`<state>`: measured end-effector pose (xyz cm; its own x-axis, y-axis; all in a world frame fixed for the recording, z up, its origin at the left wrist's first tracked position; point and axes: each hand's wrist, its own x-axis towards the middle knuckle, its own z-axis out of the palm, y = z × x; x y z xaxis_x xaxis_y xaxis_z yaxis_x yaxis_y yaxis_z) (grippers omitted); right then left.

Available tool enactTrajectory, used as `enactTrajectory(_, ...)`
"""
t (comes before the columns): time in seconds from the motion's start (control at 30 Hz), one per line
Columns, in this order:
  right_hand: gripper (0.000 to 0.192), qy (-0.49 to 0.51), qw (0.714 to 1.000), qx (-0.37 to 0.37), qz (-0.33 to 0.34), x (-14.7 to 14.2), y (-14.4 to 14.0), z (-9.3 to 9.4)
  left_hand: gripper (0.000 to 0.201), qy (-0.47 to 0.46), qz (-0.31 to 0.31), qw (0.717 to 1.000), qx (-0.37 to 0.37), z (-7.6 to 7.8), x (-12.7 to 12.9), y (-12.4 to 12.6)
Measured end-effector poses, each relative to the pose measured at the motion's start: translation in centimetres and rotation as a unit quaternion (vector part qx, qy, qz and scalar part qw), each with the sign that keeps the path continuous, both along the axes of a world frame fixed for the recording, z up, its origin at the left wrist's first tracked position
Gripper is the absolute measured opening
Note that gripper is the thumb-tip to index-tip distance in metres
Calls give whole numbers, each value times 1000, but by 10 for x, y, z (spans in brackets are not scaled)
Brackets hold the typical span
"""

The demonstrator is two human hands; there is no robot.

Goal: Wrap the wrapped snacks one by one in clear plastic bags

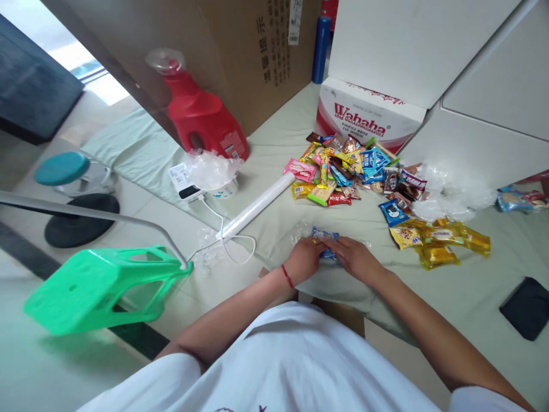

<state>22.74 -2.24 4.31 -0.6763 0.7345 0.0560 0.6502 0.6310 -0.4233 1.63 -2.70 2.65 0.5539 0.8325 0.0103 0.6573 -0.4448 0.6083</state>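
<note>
Both my hands meet over a clear plastic bag (301, 230) with a blue snack packet (325, 234) inside, on the pale green cloth (283, 171). My left hand (305, 258), with a red string at the wrist, grips the bag's near side. My right hand (352, 256) holds the bag and packet from the right. Beyond them lies a heap of mixed snack packets (343, 171), and several yellow packets (437, 243) lie to the right.
A white roll (257, 207) lies left of the snacks, near a white cable (231, 240) and a power bank (186, 182). A red jug (201, 114), cardboard box (240, 46), Wahaha carton (364, 117), green stool (103, 286) and dark pouch (529, 306) surround the area.
</note>
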Motion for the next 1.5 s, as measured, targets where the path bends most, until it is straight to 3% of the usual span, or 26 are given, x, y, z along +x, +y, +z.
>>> enactTrajectory(0.1,47,24,1000,1,9,0,-11,-18,46,-137,-9,990,-30,-5,-20,1)
enactTrajectory(0.17,50,13,1000,4,18,0,-13,-24,38,-208,25,977,-44,-8,-35,0)
enactTrajectory(0.23,50,-3,1000,6,22,-1,-14,-27,28,-260,106,958,-63,-10,-48,2)
enactTrajectory(0.3,48,-11,1000,-4,21,-2,-13,-27,26,-278,229,930,-77,-11,-58,7)
enactTrajectory(0.37,44,-3,1000,-25,16,-3,-11,-26,26,-245,343,905,-60,-10,-60,14)
enactTrajectory(0.43,42,14,999,-45,11,-4,-9,-24,27,-161,387,908,-27,-5,-57,20)
enactTrajectory(0.53,40,52,997,-62,6,-1,-9,-17,31,-13,317,948,-28,6,-46,20)
enactTrajectory(0.6,39,86,994,-71,2,3,-11,-11,19,45,261,963,-57,16,-37,16)
enactTrajectory(0.67,38,119,990,-80,-5,8,-15,-4,8,51,228,969,-75,27,-29,9)
enactTrajectory(0.83,36,153,984,-74,-45,22,-26,2,16,6,110,993,-42,42,-1,-5)
enactTrajectory(0.97,33,130,989,-35,-66,25,-35,-5,18,63,140,988,-36,39,19,-5)
enactTrajectory(1.07,33,94,992,-6,-87,19,-41,-9,17,26,171,984,-41,38,31,0)
enactTrajectory(1.23,35,131,987,-16,-89,18,-48,-11,30,-14,117,990,-80,37,46,6)
enactTrajectory(1.3,37,169,975,-21,-142,30,-48,-14,31,37,108,991,-72,35,49,6)
enactTrajectory(1.37,37,163,948,9,-271,46,-47,-18,32,95,114,988,-50,32,49,4)
enactTrajectory(1.43,39,99,911,45,-398,57,-45,-24,33,122,116,985,-22,29,49,3)
enactTrajectory(1.5,48,26,893,49,-446,59,-44,-30,34,122,118,985,3,27,48,1)
